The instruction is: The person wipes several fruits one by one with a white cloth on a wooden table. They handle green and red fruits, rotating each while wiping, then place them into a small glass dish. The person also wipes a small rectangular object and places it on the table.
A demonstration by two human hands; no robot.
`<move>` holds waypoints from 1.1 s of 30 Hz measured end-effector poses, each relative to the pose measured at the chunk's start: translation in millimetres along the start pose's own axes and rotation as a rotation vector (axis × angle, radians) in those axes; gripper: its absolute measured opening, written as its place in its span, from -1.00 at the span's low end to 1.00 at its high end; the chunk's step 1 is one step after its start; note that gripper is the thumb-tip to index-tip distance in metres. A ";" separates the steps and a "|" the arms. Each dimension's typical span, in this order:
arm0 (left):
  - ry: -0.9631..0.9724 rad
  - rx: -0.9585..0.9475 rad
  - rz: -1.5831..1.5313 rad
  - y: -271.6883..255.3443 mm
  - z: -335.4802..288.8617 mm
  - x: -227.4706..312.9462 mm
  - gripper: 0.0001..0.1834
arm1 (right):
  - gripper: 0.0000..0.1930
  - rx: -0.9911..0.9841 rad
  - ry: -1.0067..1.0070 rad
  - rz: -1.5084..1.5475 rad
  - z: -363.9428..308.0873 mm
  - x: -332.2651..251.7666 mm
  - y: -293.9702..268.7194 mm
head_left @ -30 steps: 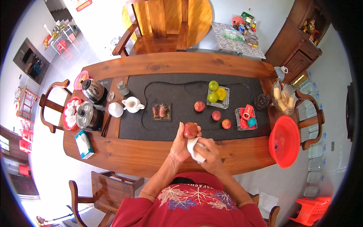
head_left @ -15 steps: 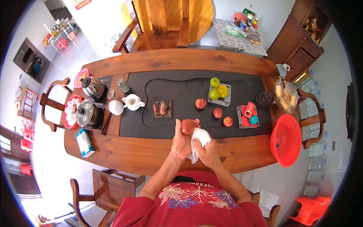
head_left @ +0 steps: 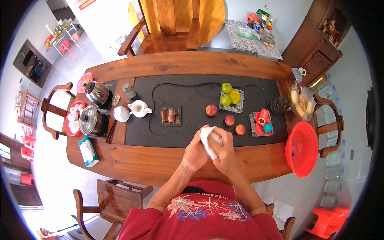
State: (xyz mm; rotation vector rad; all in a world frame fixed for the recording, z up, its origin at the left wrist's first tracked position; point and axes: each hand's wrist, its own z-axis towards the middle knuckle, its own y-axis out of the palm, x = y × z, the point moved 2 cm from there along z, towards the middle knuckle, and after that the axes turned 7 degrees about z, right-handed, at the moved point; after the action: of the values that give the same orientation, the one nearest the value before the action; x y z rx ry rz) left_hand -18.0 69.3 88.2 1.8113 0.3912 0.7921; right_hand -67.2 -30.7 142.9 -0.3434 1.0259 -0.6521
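Note:
My left hand [head_left: 195, 154] is cupped around a red apple, now hidden behind my fingers and a white cloth. The white cloth [head_left: 207, 141] is wrapped over the fruit. My right hand [head_left: 225, 151] curls over the cloth from the right side, pressing it against the fruit. Both hands meet above the near edge of the table's black inlay. Beyond them lie three loose red fruits: one apple [head_left: 211, 110], another apple [head_left: 229, 120] and a third apple [head_left: 240, 129].
Green apples [head_left: 226, 100] and a yellow fruit fill a glass tray at the back. Red packets [head_left: 262, 117] sit in another tray. A red basin [head_left: 302, 149] stands right. Left are a white teapot [head_left: 139, 108], a kettle [head_left: 97, 94] and a tissue box [head_left: 88, 151].
My right hand has moved up with the cloth and laid it over the apple, which showed bare before. My left hand has turned slightly and still cups the fruit.

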 end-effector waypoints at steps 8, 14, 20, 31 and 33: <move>0.088 0.104 0.302 -14.0 -2.7 2.5 -0.52 | -0.56 -0.148 0.073 0.121 -42.7 17.9 8.2; 0.311 0.030 0.766 -5.8 -9.1 11.4 -0.39 | -0.67 0.182 0.384 0.471 -20.8 11.3 -33.3; 0.455 0.173 1.219 19.1 -21.2 13.4 -0.39 | -0.52 -0.021 0.033 -0.079 -4.6 -19.5 -5.0; 0.588 0.203 1.291 19.4 -23.0 13.7 -0.25 | -0.71 0.079 0.629 0.846 1.9 22.1 4.1; 0.551 0.221 1.271 19.2 -22.0 17.1 -0.25 | -0.68 0.057 0.522 0.756 -1.0 7.6 5.1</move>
State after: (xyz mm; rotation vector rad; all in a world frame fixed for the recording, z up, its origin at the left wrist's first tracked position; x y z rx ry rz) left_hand -22.6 87.8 116.1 1.9179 -0.4439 2.1997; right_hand -63.6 -31.7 134.5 0.2878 1.5114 -0.0710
